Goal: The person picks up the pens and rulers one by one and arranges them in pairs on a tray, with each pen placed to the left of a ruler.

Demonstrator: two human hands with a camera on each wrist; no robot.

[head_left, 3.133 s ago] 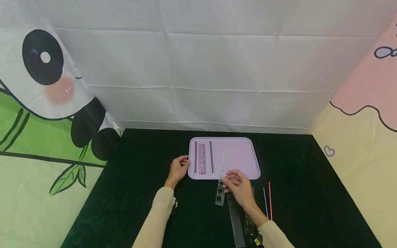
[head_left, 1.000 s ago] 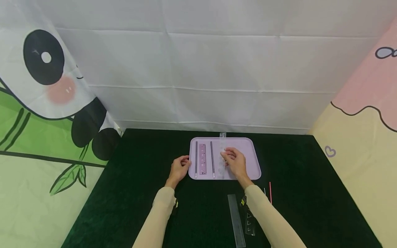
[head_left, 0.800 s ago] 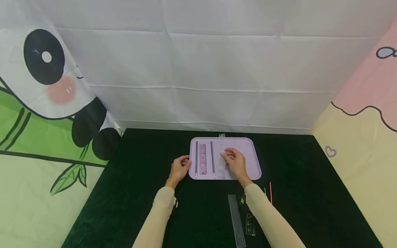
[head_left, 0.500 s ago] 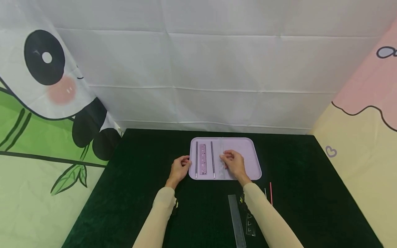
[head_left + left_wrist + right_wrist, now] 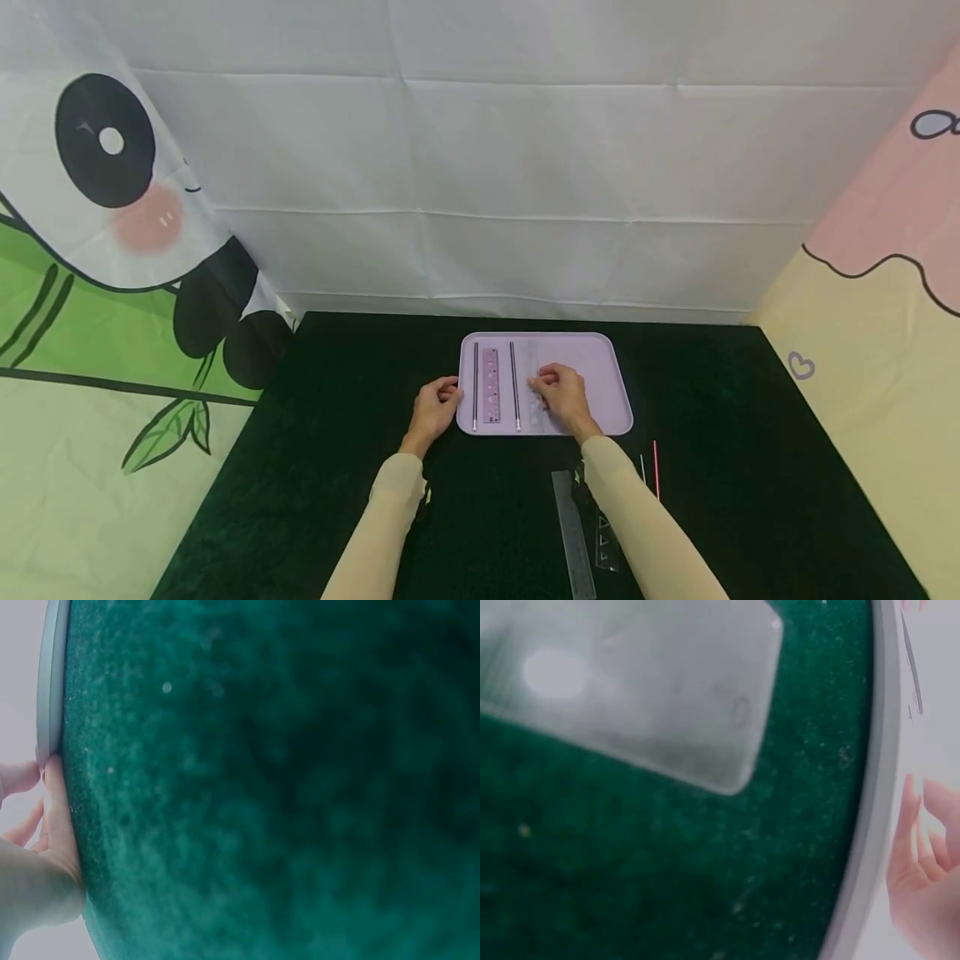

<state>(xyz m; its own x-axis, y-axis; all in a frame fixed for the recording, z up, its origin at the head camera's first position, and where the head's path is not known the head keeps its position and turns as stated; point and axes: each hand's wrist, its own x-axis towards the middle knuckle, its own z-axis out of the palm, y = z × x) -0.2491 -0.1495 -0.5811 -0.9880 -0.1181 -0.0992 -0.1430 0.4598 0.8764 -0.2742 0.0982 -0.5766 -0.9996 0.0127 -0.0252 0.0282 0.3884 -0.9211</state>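
A lilac tray (image 5: 603,392) lies on the dark green table. My left hand (image 5: 433,408) pinches its left rim; in the left wrist view, thumb and finger meet at the tray edge (image 5: 54,682). My right hand (image 5: 564,396) is over the tray's middle, fingertips pinching a clear ruler (image 5: 536,418) that is faint against the lilac surface. To its left in the tray are a dark pencil-like stick (image 5: 515,387), a pink-purple ruler (image 5: 491,385) and a second dark stick (image 5: 476,387), all roughly parallel. In the right wrist view, the right hand (image 5: 922,877) appears beyond the tray's rim (image 5: 877,795).
In front of the tray lie a long translucent ruler (image 5: 572,533) and a clear stencil ruler (image 5: 604,542) with triangular cut-outs, partly under the right arm. A red stick (image 5: 656,467) and a thin silver stick (image 5: 642,467) lie to their right. A white cloth (image 5: 480,167) hangs behind.
The right hand has carried the clear ruler from the tray's front edge onto the tray. Its far end, lately projecting past the back rim, has come down inside. The left hand stays put.
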